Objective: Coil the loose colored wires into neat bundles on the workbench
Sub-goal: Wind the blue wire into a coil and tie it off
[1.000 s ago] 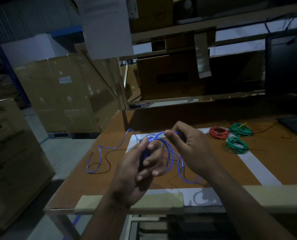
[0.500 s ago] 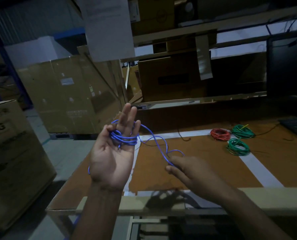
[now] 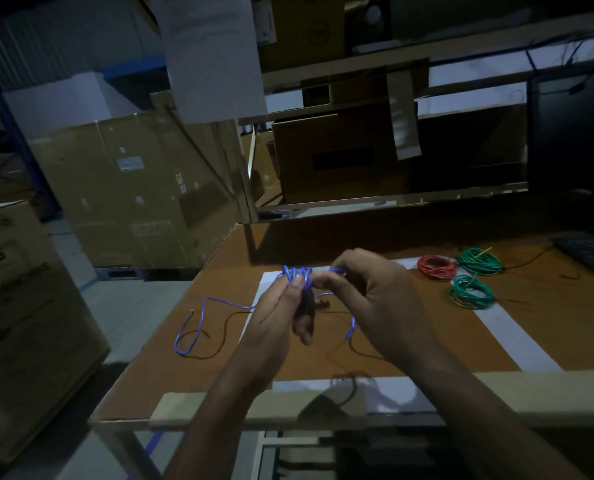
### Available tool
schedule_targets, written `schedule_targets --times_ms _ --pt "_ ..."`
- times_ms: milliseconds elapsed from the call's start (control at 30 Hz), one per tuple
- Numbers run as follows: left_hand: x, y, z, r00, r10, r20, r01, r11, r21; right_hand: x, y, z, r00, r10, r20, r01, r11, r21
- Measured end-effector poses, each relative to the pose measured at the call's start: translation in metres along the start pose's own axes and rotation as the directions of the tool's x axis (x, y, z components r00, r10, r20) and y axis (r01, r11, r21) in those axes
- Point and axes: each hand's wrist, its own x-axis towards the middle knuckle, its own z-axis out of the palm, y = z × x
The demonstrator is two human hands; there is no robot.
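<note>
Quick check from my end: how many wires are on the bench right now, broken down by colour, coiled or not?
Blue wire: 1, partly wound on the left hand, the right hand pinching it, tail loose on the workbench
Red coil: 1
Green coils: 2
Total: 4

One loose blue wire [image 3: 204, 318], one coiled red wire bundle [image 3: 436, 267], two coiled green wire bundles [image 3: 481, 260] [image 3: 472, 292], two hands [image 3: 281, 317] [image 3: 375, 299].

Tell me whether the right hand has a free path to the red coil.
Probably yes: bare workbench lies between the right hand and the red coil, but that hand is pinching the blue wire.
</note>
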Motion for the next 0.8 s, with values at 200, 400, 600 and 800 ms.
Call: schedule_targets --times_ms 200,400,600,800 --pt "-0.004 0.011 -0.004 0.989 -0.046 0.137 0.084 0.955 -0.285 0.010 0.005 -0.003 0.992 0.124 0.005 -0.123 0.984 0.129" --pt "-0.002 0.017 -0.008 0.995 -0.061 0.082 0.102 0.592 -0.799 -0.001 0.017 -0.002 0.902 0.158 0.401 -0.277 0.926 0.258" --pt "0.007 0.027 -0.033 0.991 -0.090 -0.102 -0.066 0.341 -0.938 -0.023 0.034 -0.007 0.943 0.090 0.320 -0.134 0.984 0.117" --pt "0.015 0.031 -0.025 0.965 0.061 -0.256 -0.238 0.612 -0.754 -0.034 0.020 0.002 0.911 -0.075 0.406 0.127 0.987 -0.103"
